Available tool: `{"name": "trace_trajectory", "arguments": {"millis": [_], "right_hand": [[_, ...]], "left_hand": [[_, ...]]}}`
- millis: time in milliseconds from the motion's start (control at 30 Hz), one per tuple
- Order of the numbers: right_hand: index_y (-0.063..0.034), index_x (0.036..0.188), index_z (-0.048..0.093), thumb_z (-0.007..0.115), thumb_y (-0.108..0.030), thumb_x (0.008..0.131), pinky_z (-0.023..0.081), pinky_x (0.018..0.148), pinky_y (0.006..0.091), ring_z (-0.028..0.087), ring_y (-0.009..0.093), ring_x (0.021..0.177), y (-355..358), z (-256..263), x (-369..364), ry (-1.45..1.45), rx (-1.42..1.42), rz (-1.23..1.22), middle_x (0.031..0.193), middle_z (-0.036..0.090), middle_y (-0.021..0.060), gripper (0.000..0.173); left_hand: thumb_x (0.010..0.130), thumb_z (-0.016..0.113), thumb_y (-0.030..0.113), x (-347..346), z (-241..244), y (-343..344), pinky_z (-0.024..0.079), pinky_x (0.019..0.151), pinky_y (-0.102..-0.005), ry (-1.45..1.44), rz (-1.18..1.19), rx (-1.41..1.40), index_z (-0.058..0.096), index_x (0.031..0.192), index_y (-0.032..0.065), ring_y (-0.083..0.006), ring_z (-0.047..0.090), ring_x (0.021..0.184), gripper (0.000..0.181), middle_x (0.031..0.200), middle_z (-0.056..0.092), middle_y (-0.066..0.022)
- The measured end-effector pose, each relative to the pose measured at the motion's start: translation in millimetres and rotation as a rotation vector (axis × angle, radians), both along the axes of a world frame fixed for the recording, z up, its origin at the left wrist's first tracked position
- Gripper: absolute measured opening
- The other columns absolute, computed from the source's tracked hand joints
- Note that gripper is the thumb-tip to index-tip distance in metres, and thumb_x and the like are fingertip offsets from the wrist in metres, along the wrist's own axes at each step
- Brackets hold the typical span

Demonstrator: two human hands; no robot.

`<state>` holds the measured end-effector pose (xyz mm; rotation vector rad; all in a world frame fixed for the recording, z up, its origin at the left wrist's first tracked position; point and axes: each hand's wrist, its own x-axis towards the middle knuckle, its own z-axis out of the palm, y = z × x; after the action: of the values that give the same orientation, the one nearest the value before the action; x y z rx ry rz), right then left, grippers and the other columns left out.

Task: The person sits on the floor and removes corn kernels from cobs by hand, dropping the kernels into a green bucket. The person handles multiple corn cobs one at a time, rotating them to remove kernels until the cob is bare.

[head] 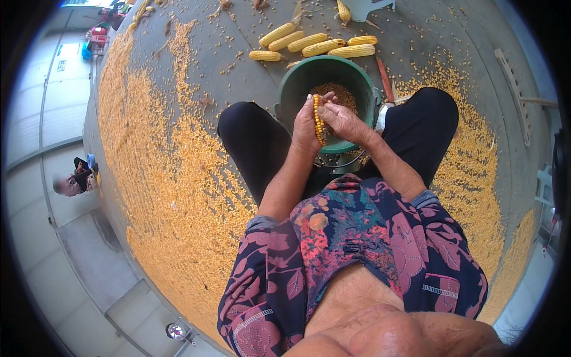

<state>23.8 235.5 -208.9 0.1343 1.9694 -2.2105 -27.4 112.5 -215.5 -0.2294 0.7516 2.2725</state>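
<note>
My left hand (306,126) grips a partly shelled corn cob (318,119), its yellow kernels showing in a strip along one side. My right hand (343,121) presses against the same cob, thumb on the kernels and fingers curled around its far side. Both hands are over a green plastic bucket (291,76) that stands between my knees. Loose kernels (341,94) lie in the bottom of the bucket, partly hidden by my hands. Just beyond its rim, several unshelled ears of corn (316,43) lie on the floor.
Kernels (192,187) are spread widely on the concrete floor to both sides. A bare reddish cob (384,79) lies right of the bucket. A toothed wooden rake (513,96) is at far right, a pale plastic stool (363,9) ahead. Another person (73,180) sits at far left.
</note>
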Motion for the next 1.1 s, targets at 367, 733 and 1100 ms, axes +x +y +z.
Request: {"name": "trace_trajectory", "arguments": {"millis": [367,733,1100], "right_hand": [[0.0059,0.098,0.061,0.039,-0.03,0.099,0.048,0.082,0.0357,0.063,0.024,0.085,-9,-5,13,0.054,0.167,-0.145,0.088,0.066,0.0139,0.043],[0.0022,0.112,0.063,0.047,-0.031,0.101,0.045,0.09,0.0318,0.061,0.019,0.099,-6,-3,7,0.039,0.083,0.024,0.102,0.067,0.0136,0.038],[-0.0005,0.091,0.06,0.051,-0.033,0.1,0.046,0.079,0.031,0.055,0.015,0.081,3,25,8,-0.225,-0.018,0.171,0.082,0.058,0.0038,0.035]], "left_hand": [[0.103,0.043,0.036,5,5,2,0.052,0.091,-0.0412,-0.006,-0.027,-0.104,0.059,0.101,0.0026,-0.0272,0.064,0.099,0.037,0.109,0.065,-0.0181],[0.102,0.047,0.036,-2,-6,-4,0.051,0.091,-0.0444,-0.04,0.053,-0.052,0.058,0.098,0.0031,-0.0307,0.062,0.097,0.035,0.086,0.062,-0.0105],[0.101,0.049,0.035,-16,-6,-7,0.049,0.094,-0.0496,-0.125,0.07,0.046,0.064,0.092,0.006,-0.0328,0.063,0.104,0.034,0.093,0.068,-0.0112]]}}
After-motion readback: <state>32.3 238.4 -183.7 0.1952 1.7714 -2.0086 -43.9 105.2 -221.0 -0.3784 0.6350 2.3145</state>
